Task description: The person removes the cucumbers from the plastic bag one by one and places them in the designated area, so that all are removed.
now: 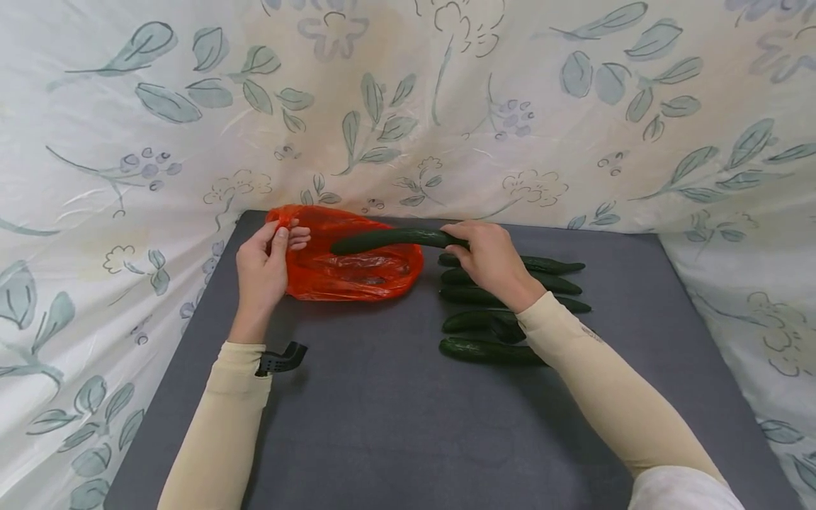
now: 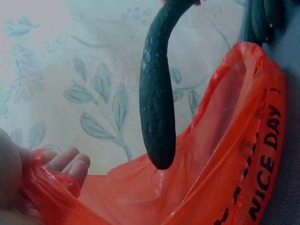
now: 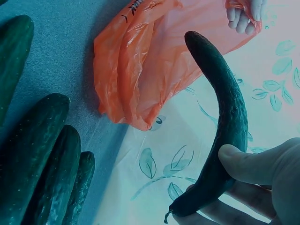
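A long, curved dark-green cucumber [image 1: 389, 239] is held near its stem end by my right hand [image 1: 494, 258], thumb on one side and fingers on the other. Its free end points left, over the mouth of a thin red plastic bag [image 1: 357, 283]. In the left wrist view the bag gapes beneath the cucumber, with black lettering on its side. My left hand [image 1: 263, 273] grips the bag's left edge, the film bunched between thumb and fingers. Several more cucumbers [image 1: 487, 350] lie in a column on the table under my right forearm, some partly hidden.
The grey table [image 1: 382, 411] has its far edge just behind the bag. A floral cloth [image 1: 472, 163] hangs behind and along both sides. A black strap-like device [image 1: 282, 359] sits at my left wrist.
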Demonstrator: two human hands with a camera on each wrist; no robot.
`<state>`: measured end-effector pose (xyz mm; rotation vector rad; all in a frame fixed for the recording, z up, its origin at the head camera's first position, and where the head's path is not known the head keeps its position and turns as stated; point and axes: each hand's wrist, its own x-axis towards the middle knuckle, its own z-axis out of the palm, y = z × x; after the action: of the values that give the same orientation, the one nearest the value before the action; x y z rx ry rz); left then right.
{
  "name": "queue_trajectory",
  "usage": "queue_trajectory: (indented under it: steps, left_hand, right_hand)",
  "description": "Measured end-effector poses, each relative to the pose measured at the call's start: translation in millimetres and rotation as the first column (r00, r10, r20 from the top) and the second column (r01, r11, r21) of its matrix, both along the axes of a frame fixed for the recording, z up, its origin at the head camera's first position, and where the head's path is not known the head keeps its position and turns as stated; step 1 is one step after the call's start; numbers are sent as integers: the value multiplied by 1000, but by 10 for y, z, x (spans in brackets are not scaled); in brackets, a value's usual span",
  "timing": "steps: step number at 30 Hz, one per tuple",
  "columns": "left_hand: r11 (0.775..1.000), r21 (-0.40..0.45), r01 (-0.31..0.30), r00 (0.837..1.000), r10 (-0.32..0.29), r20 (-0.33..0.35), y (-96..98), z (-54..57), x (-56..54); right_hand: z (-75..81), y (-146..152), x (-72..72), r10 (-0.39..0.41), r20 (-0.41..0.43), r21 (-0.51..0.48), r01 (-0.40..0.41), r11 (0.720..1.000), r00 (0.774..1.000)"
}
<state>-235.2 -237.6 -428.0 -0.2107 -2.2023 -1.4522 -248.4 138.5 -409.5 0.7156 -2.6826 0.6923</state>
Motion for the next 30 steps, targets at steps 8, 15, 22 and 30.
queue_trajectory:
  steps: [8, 15, 22, 30]
  left_hand:
    - [1000, -2, -15, 1000, 15, 4, 6, 47, 14]
    - [999, -1, -35, 999, 35, 16, 3, 87, 55]
    - [999, -3, -45, 999, 45, 21, 13, 81, 53]
    - [998, -17, -62, 997, 63, 38, 41, 100, 51]
  right_hand:
    - [-22, 130, 110, 9, -1, -10, -9, 1000, 1000]
    - [-32, 288, 241, 12, -36, -46, -14, 999, 999]
    - [-22, 449, 408, 19, -66, -89, -25, 996, 998]
    - [-9, 603, 536, 8, -87, -103, -17, 995, 996]
